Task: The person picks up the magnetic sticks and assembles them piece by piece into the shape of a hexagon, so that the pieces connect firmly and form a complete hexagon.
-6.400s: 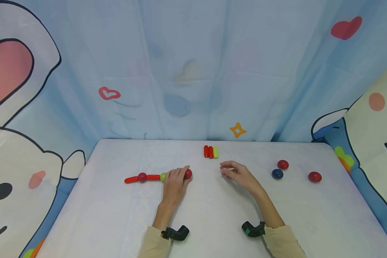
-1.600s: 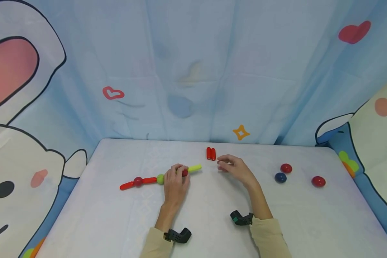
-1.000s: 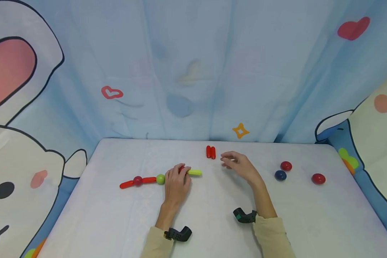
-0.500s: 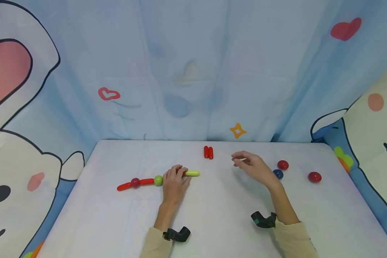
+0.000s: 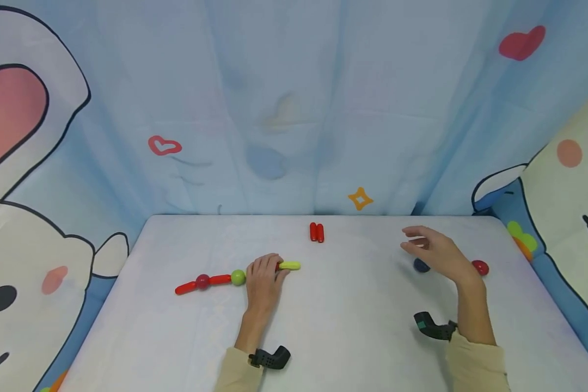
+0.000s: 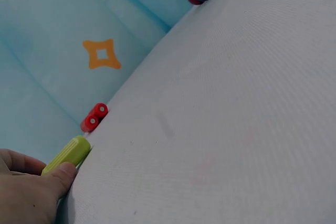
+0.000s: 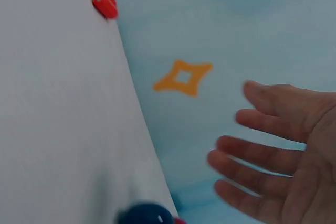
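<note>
My left hand [image 5: 263,286] grips a chain of toy balls and sticks lying on the table, its fingers bent over the part near the right end. Left of the hand show two red sticks [image 5: 220,279], a dark red ball [image 5: 203,281] and a green ball [image 5: 237,277]. A yellow-green stick [image 5: 290,265] sticks out to the right past the fingers; a red ball is mostly covered by them. My right hand [image 5: 441,253] hovers above the table with loosely bent, spread fingers, holding nothing. Just below it is a dark blue ball [image 5: 421,265].
Two loose red sticks [image 5: 316,232] lie side by side near the back edge of the white table [image 5: 343,326]. A red ball [image 5: 480,267] shows right of the right hand; another is hidden behind that hand. A printed blue curtain [image 5: 294,163] hangs behind.
The yellow-green stick has gone from beside the loose red sticks to the chain's right end. Lately my right hand has moved right, over the loose balls. The left hand keeps its hold.
</note>
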`<action>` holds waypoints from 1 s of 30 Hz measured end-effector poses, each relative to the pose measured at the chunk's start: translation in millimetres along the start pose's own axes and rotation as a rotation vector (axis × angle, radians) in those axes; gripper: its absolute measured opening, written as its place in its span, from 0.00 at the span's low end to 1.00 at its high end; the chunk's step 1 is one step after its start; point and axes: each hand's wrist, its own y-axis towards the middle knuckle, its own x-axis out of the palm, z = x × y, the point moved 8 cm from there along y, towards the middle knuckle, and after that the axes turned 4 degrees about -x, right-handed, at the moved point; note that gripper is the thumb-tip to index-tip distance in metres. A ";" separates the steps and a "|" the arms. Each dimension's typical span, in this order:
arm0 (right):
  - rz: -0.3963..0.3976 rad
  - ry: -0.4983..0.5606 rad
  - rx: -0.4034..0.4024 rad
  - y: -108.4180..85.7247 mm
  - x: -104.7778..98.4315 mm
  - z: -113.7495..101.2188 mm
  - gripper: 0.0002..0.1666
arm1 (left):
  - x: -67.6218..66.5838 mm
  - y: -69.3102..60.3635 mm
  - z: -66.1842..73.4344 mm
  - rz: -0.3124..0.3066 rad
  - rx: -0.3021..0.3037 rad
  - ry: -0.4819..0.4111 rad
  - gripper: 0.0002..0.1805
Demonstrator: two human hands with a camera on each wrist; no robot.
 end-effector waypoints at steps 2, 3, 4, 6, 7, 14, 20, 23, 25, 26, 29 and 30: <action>-0.041 -0.023 0.029 -3.4 -2.7 12.6 0.39 | 0.1 0.0 0.5 -0.001 0.004 0.002 0.12; -0.060 -0.040 0.041 -4.8 -3.4 18.3 0.40 | 0.1 0.0 0.8 -0.002 0.006 0.004 0.11; -0.075 -0.057 0.050 -6.0 -3.9 22.9 0.41 | 0.5 -0.1 0.9 -0.006 0.009 0.009 0.11; -0.105 -0.073 0.068 -7.3 -3.0 30.4 0.40 | 1.5 -0.6 1.4 -0.021 0.012 0.025 0.12; -0.118 -0.078 0.068 -7.4 -1.8 32.3 0.39 | 2.4 -0.9 1.5 -0.033 0.012 0.037 0.13; -0.189 -0.116 0.067 -5.1 10.6 33.9 0.31 | 6.5 -1.1 1.4 -0.087 0.005 0.064 0.15; -0.223 -0.151 0.134 -5.0 16.5 42.3 0.27 | 7.3 1.2 1.3 -0.088 0.002 0.048 0.15; -0.224 -0.168 0.155 -4.9 19.4 45.9 0.26 | 8.3 0.9 0.5 -0.098 -0.005 0.058 0.15; -0.216 -0.172 0.157 -4.0 21.7 45.7 0.25 | 9.3 0.4 -0.3 -0.107 -0.012 0.062 0.15; -0.212 -0.171 0.149 -3.0 23.4 44.0 0.24 | 9.8 0.1 -0.7 -0.111 -0.015 0.063 0.15; -0.199 -0.151 0.102 2.6 30.8 32.9 0.23 | 10.1 -0.9 -1.0 -0.112 -0.011 0.065 0.14; -0.188 -0.134 0.069 5.7 33.5 26.4 0.23 | 10.0 -1.2 -0.6 -0.110 -0.006 0.065 0.14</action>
